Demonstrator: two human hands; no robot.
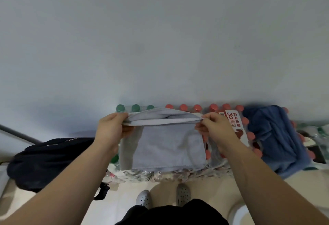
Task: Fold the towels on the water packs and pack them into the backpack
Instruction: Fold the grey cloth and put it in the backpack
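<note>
A plain pale wall (pixel 160 38) fills the upper part of the view, and shrink-wrapped packs of water bottles (pixel 160 173) stand against its foot. A light grey terry towel (pixel 165 146) is stretched between the hands just above these packs. Its upper edges are doubled over and its lower part hangs down in front, covering the middle packs. The left hand (pixel 111 127) pinches the towel's left top corner between thumb and curled fingers. The right hand (pixel 215 127) pinches the right top corner in the same way.

Behind the towel, green bottle caps (pixel 121 108) show on the left and red bottle caps (pixel 183 107) run to the right. A red and white printed label (pixel 235 123) sits just beside the right hand. Further right, a crumpled dark blue towel (pixel 274 139) lies on top of the packs. To the left, a dark navy fabric backpack (pixel 49 160) rests beside the packs. Below, grey perforated clogs (pixel 144 198) stand on a cream floor (pixel 124 198).
</note>
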